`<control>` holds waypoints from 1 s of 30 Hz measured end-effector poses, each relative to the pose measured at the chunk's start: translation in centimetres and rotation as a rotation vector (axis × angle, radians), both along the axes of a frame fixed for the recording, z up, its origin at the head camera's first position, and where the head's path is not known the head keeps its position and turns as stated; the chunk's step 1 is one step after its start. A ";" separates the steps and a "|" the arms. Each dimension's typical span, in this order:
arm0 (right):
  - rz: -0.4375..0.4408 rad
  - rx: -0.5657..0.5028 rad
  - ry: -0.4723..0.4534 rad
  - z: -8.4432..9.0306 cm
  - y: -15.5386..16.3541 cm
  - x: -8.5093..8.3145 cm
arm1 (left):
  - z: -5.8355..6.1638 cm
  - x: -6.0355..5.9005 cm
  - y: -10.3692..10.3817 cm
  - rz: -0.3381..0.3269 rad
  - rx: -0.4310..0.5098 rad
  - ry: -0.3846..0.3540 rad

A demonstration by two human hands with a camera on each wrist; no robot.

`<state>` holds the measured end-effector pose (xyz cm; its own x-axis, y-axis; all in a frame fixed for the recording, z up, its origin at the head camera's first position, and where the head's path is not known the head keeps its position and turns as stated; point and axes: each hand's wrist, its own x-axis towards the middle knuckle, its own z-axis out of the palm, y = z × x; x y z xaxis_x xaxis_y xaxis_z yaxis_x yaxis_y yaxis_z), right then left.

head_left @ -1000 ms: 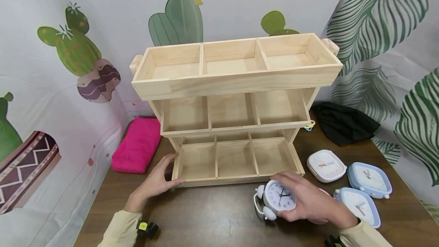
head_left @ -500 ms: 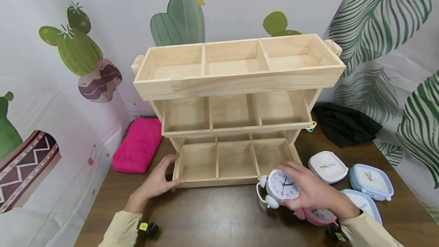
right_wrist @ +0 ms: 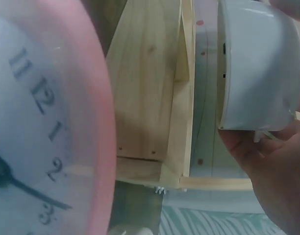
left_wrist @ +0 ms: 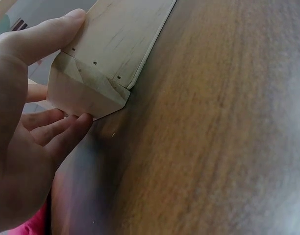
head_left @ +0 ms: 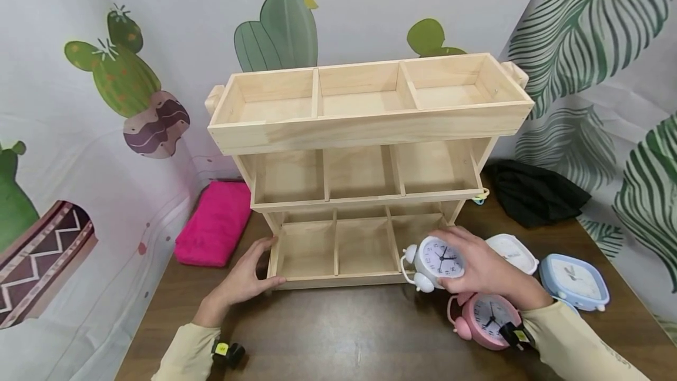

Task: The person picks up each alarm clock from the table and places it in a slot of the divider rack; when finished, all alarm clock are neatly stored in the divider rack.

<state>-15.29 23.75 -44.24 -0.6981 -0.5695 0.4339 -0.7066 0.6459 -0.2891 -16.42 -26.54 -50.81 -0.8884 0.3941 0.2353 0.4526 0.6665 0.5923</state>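
I have the white twin-bell alarm clock (head_left: 442, 257) clamped in my right hand (head_left: 478, 260), fingers over the upper side of its round body and thumb at the lower edge of the dial (head_left: 444, 256). I judge it light and stiff, so a mild squeeze should do; the glossy casing (right_wrist: 262, 63) looks smooth enough to slip, and the dial's cover is probably what would suffer most from a knock. The body's rim seems the right place to hold: the bells (head_left: 424, 282) and the thin carrying loop (head_left: 405, 270) look like poor grips, and my fingers leave them free

The clock sits right of centre in the lower half of the head view, at the left end of my right hand, tilted so its bells point left. It overlaps the right-hand compartment of the bottom tier of the three-tier wooden rack (head_left: 370, 131); I cannot tell whether it touches the front rail (head_left: 338, 281). The pink twin-bell alarm clock (head_left: 491, 319) is below my hand, toward the lower right of the frame. My left hand (head_left: 245, 275) grips the rack's lower front corner, left of centre, thumb and fingers on different faces
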 end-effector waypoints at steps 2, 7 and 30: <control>-0.007 -0.011 0.003 -0.1 0.2 -0.5 | 0.0 0.0 0.0 -0.005 0.021 -0.020; -0.026 -0.018 0.007 -0.6 0.5 -1.3 | -0.3 0.2 0.1 -0.012 0.041 -0.038; -0.052 0.022 -0.087 -1.6 0.2 -4.9 | 0.0 -0.1 -0.1 -0.021 0.085 -0.101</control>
